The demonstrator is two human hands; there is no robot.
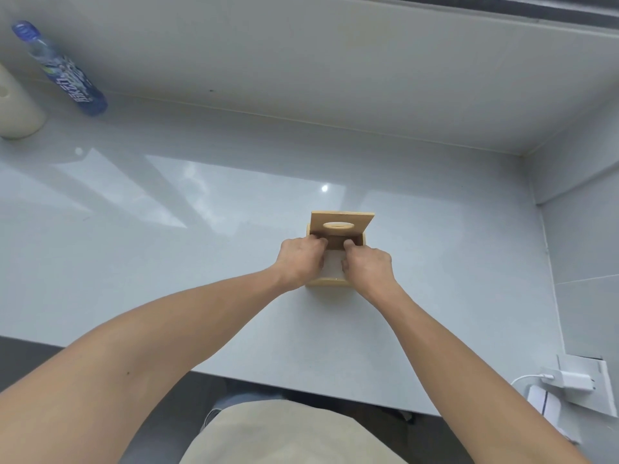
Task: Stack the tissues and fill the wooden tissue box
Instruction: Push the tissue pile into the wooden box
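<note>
A small wooden tissue box (330,281) stands on the pale grey counter (201,229), its lid (341,222) with an oval slot raised upright at the back. White tissues (333,264) show inside the box between my hands. My left hand (299,261) reaches in from the left, fingers bent down into the box onto the tissues. From the right, my right hand (366,264) does the same, fingertips down on the stack. Most of the tissues are hidden under both hands.
A blue drink bottle (60,70) and a cream cylinder (16,105) stand at the far left by the wall. A white charger with its cable (566,380) sits at the counter's right front corner. Walls close the back and right sides.
</note>
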